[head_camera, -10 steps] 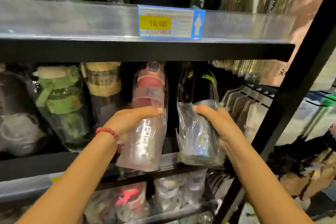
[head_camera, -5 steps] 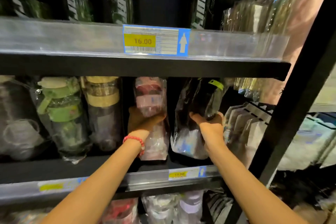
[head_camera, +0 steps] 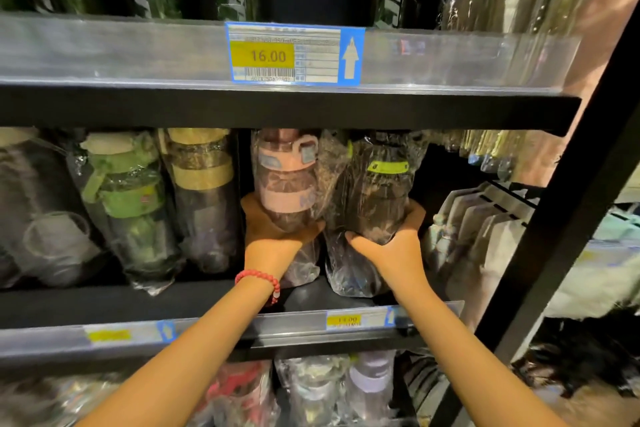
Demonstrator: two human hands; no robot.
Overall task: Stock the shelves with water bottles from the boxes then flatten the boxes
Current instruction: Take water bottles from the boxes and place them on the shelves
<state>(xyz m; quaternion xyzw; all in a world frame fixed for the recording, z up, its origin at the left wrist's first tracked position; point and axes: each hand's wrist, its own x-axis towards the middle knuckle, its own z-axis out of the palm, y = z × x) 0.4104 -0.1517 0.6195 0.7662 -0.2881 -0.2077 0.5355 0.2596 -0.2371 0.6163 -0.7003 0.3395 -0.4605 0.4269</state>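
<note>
The left hand (head_camera: 273,232) grips a pink-lidded water bottle (head_camera: 285,184) and the right hand (head_camera: 388,246) grips a dark water bottle (head_camera: 375,198). Both wrapped bottles stand side by side on the middle shelf (head_camera: 138,302), right of a green-lidded bottle (head_camera: 128,198).

head view, close, facing shelf (head_camera: 284,107)

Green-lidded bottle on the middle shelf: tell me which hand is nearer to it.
Left. The left hand grips the pink bottle, two bottles right of the green-lidded bottle; the right hand, holding the black bottle, is farther right.
</note>
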